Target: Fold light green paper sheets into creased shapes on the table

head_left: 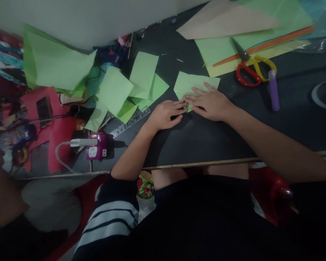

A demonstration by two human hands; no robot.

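Observation:
A sheet of light green paper [191, 82] lies flat on the dark table in front of me. My right hand [211, 104] rests over it, palm down, its fingers spread across the sheet. From the left, my left hand [167, 114] reaches the paper's near corner with stretched fingers, its thumb apart from them. The fingertips of both hands meet at that corner, where a small part of the sheet shows between them; whether it is folded there I cannot tell.
Scissors [247, 67] with red and yellow handles and a purple glue stick [274, 90] lie to the right, near a tape roll [319, 96]. Leftward are cut green papers [115, 90], a clear ruler [132, 121] and a purple plug adapter [97, 145]. Another person's arm [5, 192] is at far left.

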